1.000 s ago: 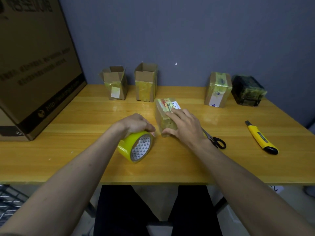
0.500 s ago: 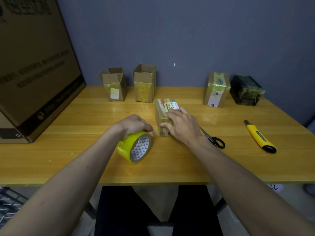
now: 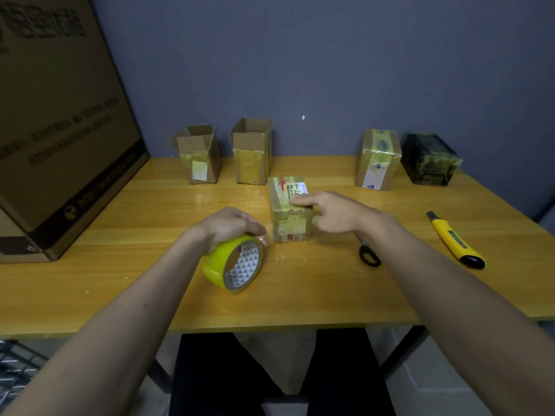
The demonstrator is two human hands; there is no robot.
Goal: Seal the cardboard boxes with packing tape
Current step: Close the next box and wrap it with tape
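At 9 o'clock on the wooden table (image 3: 150, 289) stands a very large cardboard carton (image 3: 57, 139), leaning toward the wall. At 11 o'clock, near the back edge, are two small boxes side by side with their flaps up — the left open box (image 3: 198, 159) and the right open box (image 3: 251, 153).

Near the centre, the left hand (image 3: 229, 225) grips the top of the yellow tape roll (image 3: 235, 267); the fingers are curled over it, and the roll is tilted on its edge on the table. Just beside it, at 1 o'clock from the roll, lies the small taped box (image 3: 286, 213). The right hand (image 3: 333, 213) rests on the box's right side — one straight finger lies over its top, the others are loosely bent.

The scissors (image 3: 368, 252) lie partly hidden under the right forearm. At 1 o'clock, near the wall, stand a sealed box (image 3: 377, 159) and a dark wrapped box (image 3: 429, 159). At 3 o'clock lies a yellow utility knife (image 3: 455, 241).
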